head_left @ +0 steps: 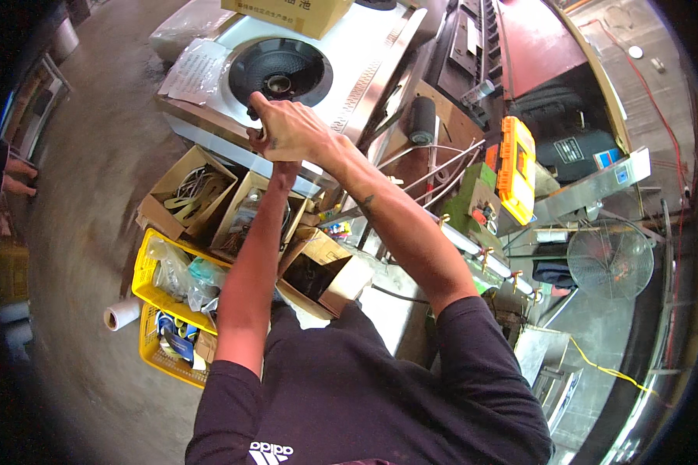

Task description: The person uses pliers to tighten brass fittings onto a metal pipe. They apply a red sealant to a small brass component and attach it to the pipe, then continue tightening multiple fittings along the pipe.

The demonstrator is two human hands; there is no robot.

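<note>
Both hands meet at the front edge of the stainless stove unit, about 11 o'clock in the head view. Right hand is closed over something small at the rim of the black burner well — the part itself is hidden, can't tell what. Left hand sits under the right one, mostly covered; its grip can't be read. The stove looks heavy, stiff sheet steel, edges likely sharp — best held by the folded front lip, not the thin top. Cardboard boxes of loose parts at 9 o'clock, yellow crate at 8, orange toolcase at 3.
</note>
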